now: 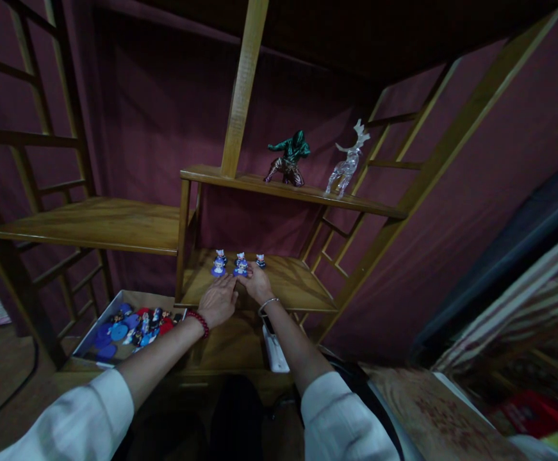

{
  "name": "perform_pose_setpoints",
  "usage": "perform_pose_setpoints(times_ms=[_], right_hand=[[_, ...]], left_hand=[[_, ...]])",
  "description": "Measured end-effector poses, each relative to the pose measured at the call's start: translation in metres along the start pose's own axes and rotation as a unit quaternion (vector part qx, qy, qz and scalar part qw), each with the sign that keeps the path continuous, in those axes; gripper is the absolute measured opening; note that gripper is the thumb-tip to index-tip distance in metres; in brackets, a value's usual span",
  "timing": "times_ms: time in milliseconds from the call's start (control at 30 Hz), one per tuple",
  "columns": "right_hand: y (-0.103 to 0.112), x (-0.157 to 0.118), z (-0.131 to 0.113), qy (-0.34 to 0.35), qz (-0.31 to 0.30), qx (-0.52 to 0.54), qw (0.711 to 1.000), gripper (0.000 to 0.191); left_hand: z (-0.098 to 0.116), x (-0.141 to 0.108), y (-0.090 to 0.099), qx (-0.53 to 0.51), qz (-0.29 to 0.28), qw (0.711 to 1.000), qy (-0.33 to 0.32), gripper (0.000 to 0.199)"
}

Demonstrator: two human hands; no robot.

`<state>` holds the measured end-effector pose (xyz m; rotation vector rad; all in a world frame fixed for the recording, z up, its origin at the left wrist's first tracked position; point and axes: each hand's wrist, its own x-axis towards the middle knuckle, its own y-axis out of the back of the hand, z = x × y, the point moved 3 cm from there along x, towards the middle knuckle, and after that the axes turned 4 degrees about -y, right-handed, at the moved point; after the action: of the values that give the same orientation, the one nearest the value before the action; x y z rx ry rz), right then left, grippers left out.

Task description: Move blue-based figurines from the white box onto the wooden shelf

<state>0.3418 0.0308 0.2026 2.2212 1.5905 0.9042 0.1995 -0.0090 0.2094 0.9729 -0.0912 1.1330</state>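
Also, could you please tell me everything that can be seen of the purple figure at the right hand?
The purple figure is small, blue-purple with pale parts, and seems upright on a base of similar colour. It may be plastic, but is too small to be sure. It stands on the wooden shelf, in front of a darker figure and right of its lookalike. The right hand has its fingers at the right edge, seemingly touching it; the left hand is close on the near left.

Room to pass lies over the right of the lower shelf, while figurines block its far left and middle and the upper shelf limits height.
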Motion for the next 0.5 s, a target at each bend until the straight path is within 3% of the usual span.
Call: perform_pose_setpoints(times_ms=[233, 500], right_hand=[[-0.001, 0.000, 0.001, -0.005, -0.015, 0.030, 0.999, 0.037], [0.002, -0.001, -0.001, -0.003, -0.001, -0.032, 0.999, 0.034]], left_hand=[[-0.001, -0.006, 0.004, 0.077, 0.013, 0.997, 0.005, 0.039], [-0.005, -0.012, 0.015, 0.180, 0.005, 0.984, 0.008, 0.038]])
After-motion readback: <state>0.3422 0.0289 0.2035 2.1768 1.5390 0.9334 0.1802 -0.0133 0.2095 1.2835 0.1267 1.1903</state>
